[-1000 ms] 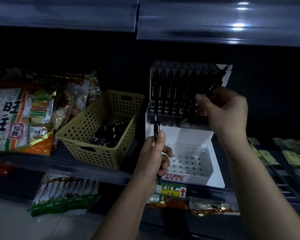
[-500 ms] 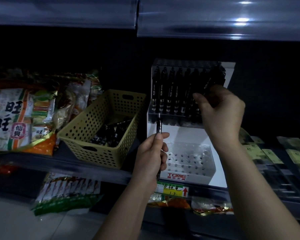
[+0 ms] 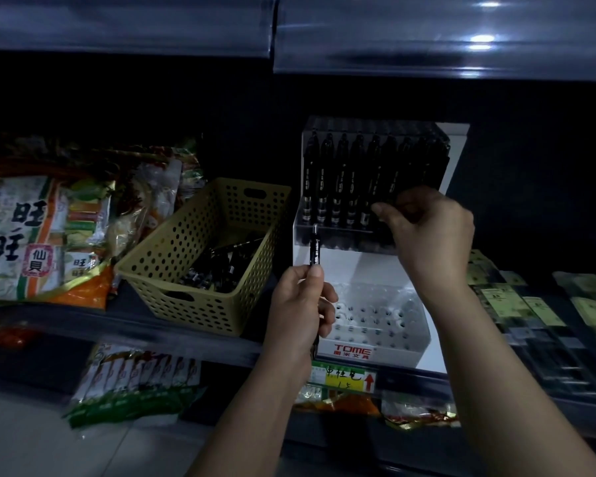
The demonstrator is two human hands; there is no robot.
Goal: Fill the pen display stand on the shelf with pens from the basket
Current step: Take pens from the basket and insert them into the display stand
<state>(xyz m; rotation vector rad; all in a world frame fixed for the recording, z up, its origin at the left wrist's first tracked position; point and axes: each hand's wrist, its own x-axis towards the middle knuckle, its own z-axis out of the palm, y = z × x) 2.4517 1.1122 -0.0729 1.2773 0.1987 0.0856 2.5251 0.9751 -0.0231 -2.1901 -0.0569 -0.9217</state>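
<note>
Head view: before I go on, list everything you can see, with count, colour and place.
display stand: one, white and clear, on shelf right of basket.
stand pens: one row, black, upright in upper tier.
basket: one, yellow, perforated, left of stand.
basket pens: several, black, loose inside.
held pen: one, black, upright before stand.
snack bags: several, multicoloured, left of basket.
price label: one, yellow-green, shelf edge under stand.
flat packs: several, green-labelled, right of stand.
left hand: grips held pen.
right hand: fingers curled at upper row's right end; contents too dark.
</note>
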